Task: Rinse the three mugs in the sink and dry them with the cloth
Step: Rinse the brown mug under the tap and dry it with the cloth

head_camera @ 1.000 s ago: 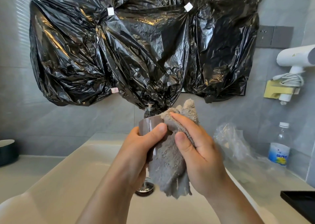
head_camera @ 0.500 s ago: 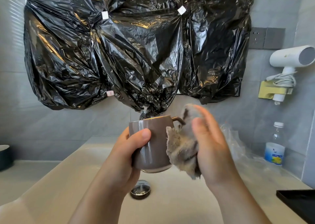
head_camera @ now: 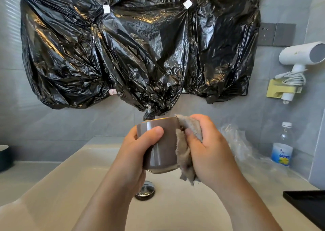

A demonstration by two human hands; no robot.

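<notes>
My left hand (head_camera: pixel 139 148) grips a glossy brown mug (head_camera: pixel 162 151), held upright above the beige sink (head_camera: pixel 70 181). My right hand (head_camera: pixel 209 151) holds a grey-beige fluffy cloth (head_camera: pixel 186 153) pressed against the mug's right side, where it covers the handle. The cloth's loose end hangs below my right palm. The other mugs are out of sight, apart from a dark vessel (head_camera: pixel 5 157) at the left edge, which I cannot identify.
A chrome drain plug (head_camera: pixel 145 191) sits in the basin under the mug. The tap (head_camera: pixel 149 113) pokes out beneath black plastic sheeting (head_camera: pixel 137 46) on the wall. At right: crumpled clear plastic (head_camera: pixel 235 142), a water bottle (head_camera: pixel 282 146), a black tray corner (head_camera: pixel 307 206), a wall-mounted hairdryer (head_camera: pixel 302 55).
The cloth was wrapped over the mug's rim and front, then came off to the right; now my right hand has closed it against the mug's right side again.
</notes>
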